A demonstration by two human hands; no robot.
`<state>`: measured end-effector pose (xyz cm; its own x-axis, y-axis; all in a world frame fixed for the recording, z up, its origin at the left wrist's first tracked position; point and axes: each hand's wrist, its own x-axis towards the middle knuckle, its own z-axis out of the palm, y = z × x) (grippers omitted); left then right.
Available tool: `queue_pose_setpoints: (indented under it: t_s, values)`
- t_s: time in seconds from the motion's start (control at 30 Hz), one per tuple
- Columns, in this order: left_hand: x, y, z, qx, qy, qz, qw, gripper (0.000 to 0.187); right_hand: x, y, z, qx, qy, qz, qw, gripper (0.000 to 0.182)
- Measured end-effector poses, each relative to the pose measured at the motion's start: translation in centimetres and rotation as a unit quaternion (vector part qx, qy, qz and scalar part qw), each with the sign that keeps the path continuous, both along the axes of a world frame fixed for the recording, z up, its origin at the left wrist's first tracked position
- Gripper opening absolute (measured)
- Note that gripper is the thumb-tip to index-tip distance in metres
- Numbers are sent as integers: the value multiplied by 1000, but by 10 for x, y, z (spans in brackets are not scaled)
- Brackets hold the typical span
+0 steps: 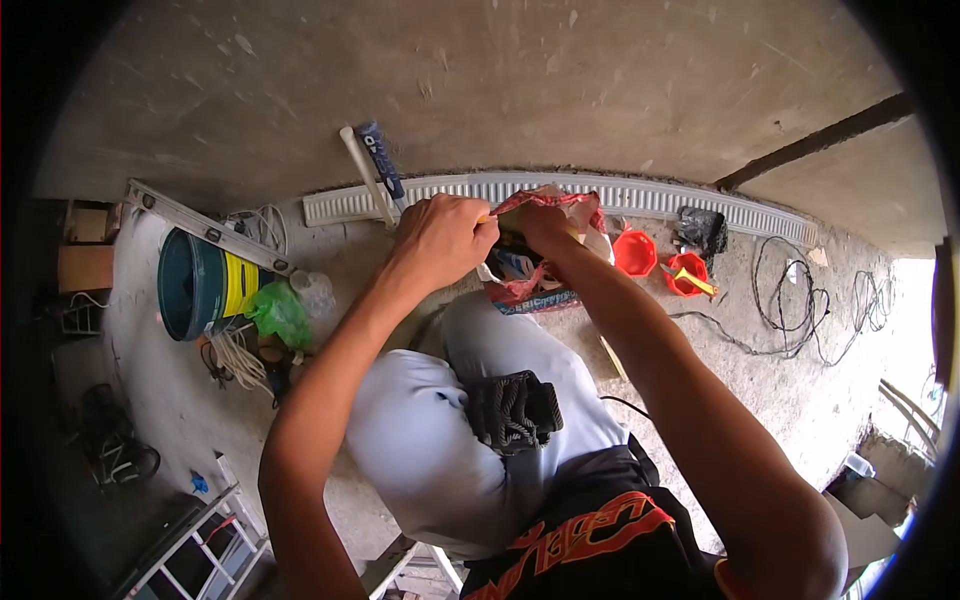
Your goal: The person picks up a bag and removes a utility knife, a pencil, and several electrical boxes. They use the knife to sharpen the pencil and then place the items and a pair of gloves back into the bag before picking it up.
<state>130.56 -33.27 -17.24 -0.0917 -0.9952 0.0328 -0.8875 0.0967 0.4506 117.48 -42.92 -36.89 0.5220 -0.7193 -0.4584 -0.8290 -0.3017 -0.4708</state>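
My left hand (445, 238) is closed at the left rim of a red printed bag (520, 302), and a small yellow-orange tip shows by its thumb. My right hand (546, 232) reaches down into the bag's mouth, its fingers hidden inside. Several items lie in the bag, among them something blue and white; I cannot make out their kinds. The bag stands on the floor before my knees. A dark knitted bundle (515, 412), looking like work gloves, rests on my lap.
Behind the bag a white radiator (450, 187) lies along the wall, with a blue-wrapped roll (380, 160) leaning there. Right are red containers (634, 253) and black cable (785, 310). Left stand a dark green bucket (190, 285), a spirit level (210, 232) and a ladder (205, 545).
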Motion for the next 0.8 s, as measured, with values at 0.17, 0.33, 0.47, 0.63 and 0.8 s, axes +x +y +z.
queue_pose_setpoints:
  t_s: [0.17, 0.33, 0.47, 0.63, 0.8]
  values:
    - [2, 3, 3, 2, 10, 25, 1000, 24, -26, 46, 110, 227, -186, -258, 921, 46]
    - [-2, 2, 8, 41, -22, 25, 999, 23, -52, 55, 50, 8, -177, 56, 983, 40]
    - [0, 1, 5, 12, -41, 29, 999, 24, -66, 69, 25, -492, -119, 279, 816, 26]
    - [-1, 5, 8, 12, -46, 22, 999, 24, -79, 82, 103, -250, -74, 225, 939, 29]
    - [-5, 9, 12, 47, -50, 29, 997, 23, -102, 89, 109, -251, -147, 226, 929, 29]
